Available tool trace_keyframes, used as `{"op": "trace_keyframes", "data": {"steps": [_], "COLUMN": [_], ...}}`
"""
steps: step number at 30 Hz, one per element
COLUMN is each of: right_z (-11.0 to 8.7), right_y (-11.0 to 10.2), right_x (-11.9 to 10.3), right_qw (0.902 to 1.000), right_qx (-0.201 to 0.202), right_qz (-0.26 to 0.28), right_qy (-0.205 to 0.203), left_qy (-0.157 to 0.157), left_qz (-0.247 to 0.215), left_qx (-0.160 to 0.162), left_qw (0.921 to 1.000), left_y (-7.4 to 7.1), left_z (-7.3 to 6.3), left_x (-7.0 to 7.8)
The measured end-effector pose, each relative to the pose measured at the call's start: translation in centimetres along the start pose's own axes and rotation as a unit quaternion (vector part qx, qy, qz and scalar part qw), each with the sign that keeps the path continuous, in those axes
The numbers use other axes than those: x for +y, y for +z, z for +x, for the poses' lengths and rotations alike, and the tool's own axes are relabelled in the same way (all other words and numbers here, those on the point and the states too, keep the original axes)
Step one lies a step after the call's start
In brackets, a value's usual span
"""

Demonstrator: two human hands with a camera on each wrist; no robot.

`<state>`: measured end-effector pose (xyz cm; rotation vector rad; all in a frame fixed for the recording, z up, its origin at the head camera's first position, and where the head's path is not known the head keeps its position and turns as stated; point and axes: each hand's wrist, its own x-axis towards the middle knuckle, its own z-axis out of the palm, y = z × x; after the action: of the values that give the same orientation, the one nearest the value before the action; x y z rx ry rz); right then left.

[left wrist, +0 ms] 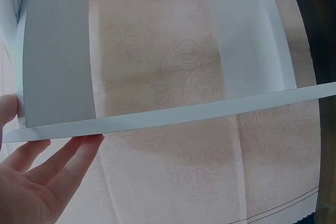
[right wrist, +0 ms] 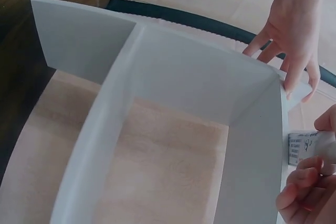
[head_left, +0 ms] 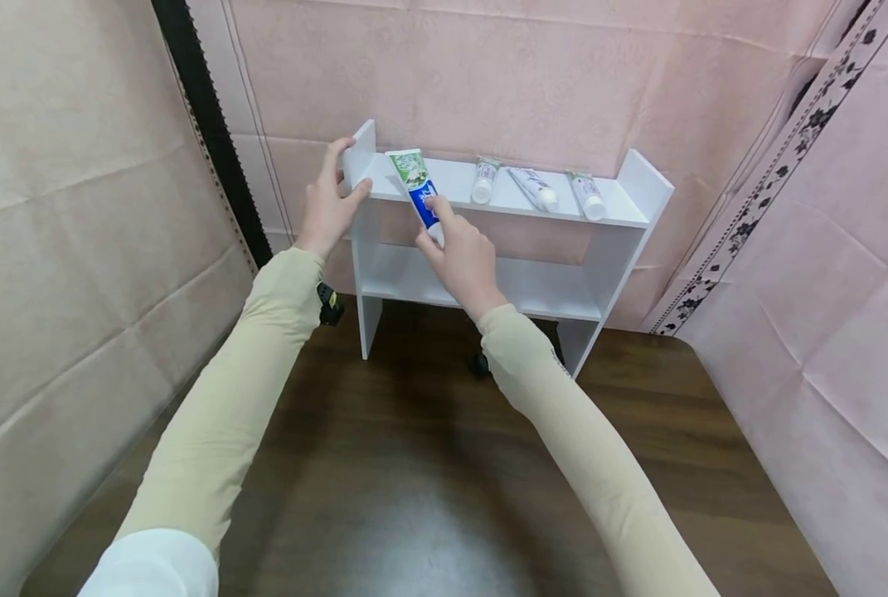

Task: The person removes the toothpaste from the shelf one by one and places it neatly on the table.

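A small white two-tier shelf [head_left: 541, 286] stands on the table. My left hand [head_left: 327, 207] grips its left side panel [left wrist: 168, 118] near the top, thumb on one face and fingers on the other in the left wrist view. My right hand [head_left: 462, 257] holds a blue, green and white toothpaste tube [head_left: 412, 176] by its white cap end, above the left part of the top board. The tube's flat green end points up and away from me. In the right wrist view the fingers [right wrist: 302, 178] curl about the tube's cap end beside the top board.
Three more tubes lie on the top board with white caps toward me: one near the middle [head_left: 484, 180], a slanted one [head_left: 535, 189], and one at right [head_left: 587, 196]. Pink cloth [head_left: 518, 83] hangs behind and at the sides. The table [head_left: 414, 464] is dark wood.
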<state>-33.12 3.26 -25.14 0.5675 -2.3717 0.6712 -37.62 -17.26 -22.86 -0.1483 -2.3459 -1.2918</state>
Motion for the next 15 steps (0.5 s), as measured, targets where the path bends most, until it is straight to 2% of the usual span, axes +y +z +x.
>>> {"op": "trace_keyframes", "data": {"steps": [11, 15], "right_z": [-2.9, -3.9], "right_y": [0.5, 0.5], "right_x": [0.2, 0.5], "right_qw": [0.9996, 0.9993], "right_qx": [-0.003, -0.018], "right_qz": [0.015, 0.026], "right_qy": [-0.022, -0.022], "left_qy": [0.007, 0.007], "left_qz": [-0.001, 0.005], "left_qx": [0.012, 0.014], "left_qw": [0.9999, 0.9999], "left_y": [0.1, 0.1], "left_z": [-0.1, -0.1], "left_x": [-0.1, 0.0]}}
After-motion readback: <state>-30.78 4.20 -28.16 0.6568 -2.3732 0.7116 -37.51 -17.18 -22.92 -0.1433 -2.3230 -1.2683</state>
